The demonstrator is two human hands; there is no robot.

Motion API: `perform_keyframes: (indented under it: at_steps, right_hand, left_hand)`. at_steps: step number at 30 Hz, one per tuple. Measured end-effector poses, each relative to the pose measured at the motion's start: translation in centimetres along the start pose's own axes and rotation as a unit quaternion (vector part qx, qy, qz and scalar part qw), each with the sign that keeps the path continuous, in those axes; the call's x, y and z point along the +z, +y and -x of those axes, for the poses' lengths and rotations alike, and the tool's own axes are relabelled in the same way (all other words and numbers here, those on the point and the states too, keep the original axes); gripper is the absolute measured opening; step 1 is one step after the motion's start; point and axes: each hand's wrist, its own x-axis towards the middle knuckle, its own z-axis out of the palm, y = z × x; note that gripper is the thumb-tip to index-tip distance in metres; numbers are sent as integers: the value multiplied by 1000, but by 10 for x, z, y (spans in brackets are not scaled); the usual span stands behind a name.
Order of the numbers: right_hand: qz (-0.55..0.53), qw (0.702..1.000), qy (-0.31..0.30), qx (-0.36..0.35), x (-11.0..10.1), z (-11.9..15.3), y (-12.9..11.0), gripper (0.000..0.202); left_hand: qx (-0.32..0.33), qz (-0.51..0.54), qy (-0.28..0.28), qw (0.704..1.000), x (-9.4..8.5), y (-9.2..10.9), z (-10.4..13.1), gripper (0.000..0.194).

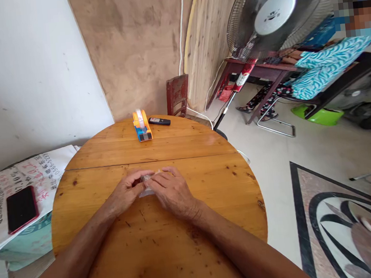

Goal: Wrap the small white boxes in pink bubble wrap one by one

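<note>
A small clear plastic packet [148, 192] lies low over the middle of the round wooden table [164, 254], between my two hands. My left hand [127, 193] pinches its left side between thumb and fingers. From the right, my right hand [174, 191] rests over the packet with bent fingers on it, covering much of it. What the packet contains is too small to make out.
Near the table's far edge stand an orange and blue tape dispenser [142, 126] and a black remote [159, 121]. A phone [22, 209] lies on printed sacking at left. Beyond are a wooden chair [177, 95], a standing fan [275, 12] and a seated person [326, 71].
</note>
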Motion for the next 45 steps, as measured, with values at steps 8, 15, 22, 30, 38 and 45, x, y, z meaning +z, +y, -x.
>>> perform_keyframes:
  at_steps: [8, 15, 22, 30, 38, 45]
  right_hand:
    - [37, 999, -2, -5, -2, -4, -3, 23]
    - [33, 999, -3, -2, 0, -3, -2, 20]
    - [-48, 997, -6, 55, 1, -1, 5, 17]
    - [-55, 997, 20, 59, 0, -1, -4, 20]
    - [-126, 986, 46, 95, -5, -3, -3, 22]
    - [-212, 966, 61, 139, -5, -3, 5, 21]
  left_hand:
    - [6, -20, 15, 1000, 1, 0, 1, 40]
    - [19, -1, 33, 999, 3, -4, 2, 39]
    - [50, -1, 33, 998, 6, -2, -2, 30]
    - [108, -17, 50, 993, 6, -7, 2, 25]
    - [133, -26, 63, 989, 10, -5, 5, 21]
    - [131, -16, 73, 989, 12, -7, 3, 22]
